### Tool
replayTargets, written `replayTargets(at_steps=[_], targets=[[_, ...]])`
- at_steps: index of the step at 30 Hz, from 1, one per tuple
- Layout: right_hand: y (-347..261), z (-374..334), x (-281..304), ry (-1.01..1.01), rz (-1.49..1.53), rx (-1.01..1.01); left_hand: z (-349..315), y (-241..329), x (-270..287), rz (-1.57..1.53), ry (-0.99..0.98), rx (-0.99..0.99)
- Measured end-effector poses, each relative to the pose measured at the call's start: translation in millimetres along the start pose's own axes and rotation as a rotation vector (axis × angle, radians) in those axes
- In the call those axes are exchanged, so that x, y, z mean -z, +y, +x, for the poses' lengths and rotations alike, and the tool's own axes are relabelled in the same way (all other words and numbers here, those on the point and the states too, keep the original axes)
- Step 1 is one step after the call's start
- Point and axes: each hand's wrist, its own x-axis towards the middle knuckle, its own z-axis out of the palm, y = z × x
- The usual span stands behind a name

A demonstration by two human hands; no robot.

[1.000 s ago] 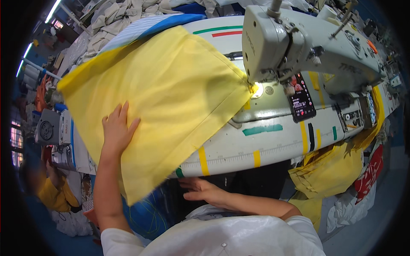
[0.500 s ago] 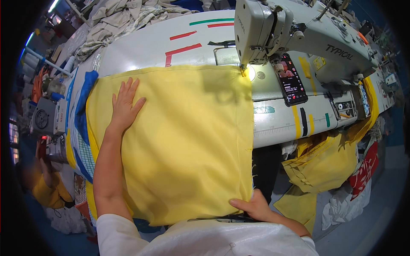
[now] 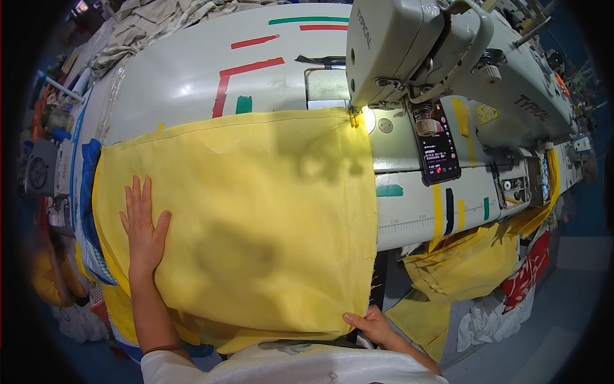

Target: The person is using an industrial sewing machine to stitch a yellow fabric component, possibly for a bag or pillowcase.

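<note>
A large yellow cloth [image 3: 249, 217] lies spread over the white sewing table [image 3: 179, 77], its far right corner under the needle of the grey sewing machine [image 3: 409, 51]. My left hand [image 3: 142, 227] rests flat on the cloth's left part, fingers apart. My right hand [image 3: 368, 325] pinches the cloth's near right corner at the table's front edge. The cloth's right edge runs straight from that corner up to the needle.
Red and green tape marks [image 3: 246, 67] are stuck on the table beyond the cloth. A phone [image 3: 438, 150] leans on the machine. More yellow cloth pieces [image 3: 467, 262] hang at the right. Beige fabric [image 3: 153, 25] is heaped at the far left.
The cloth was angled and bunched over the table; now it lies flat and square, its corner at the needle. My left hand slid toward me; my right hand took the near corner.
</note>
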Motion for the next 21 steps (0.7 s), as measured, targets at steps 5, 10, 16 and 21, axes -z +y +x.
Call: replayTargets(at_steps=[5,10,16,21], targets=[[-4.9,13.0,7.0,-0.053,0.07,0.038,30.0,-2.3,-11.9,0.004,0.022,-0.027],[-33.6,40.1,5.2,-0.139,0.099,0.17,78.6,-1.1,-12.6,0.031,0.076,-0.023],[-60.0,58.0,-1.2,-0.122,0.179,0.248,139.1,5.2,-16.7,0.045,0.089,-0.018],[-62.4,62.4,-7.3,-0.133,0.285,0.218,181.0,2.1,-22.2,0.057,0.099,-0.019]])
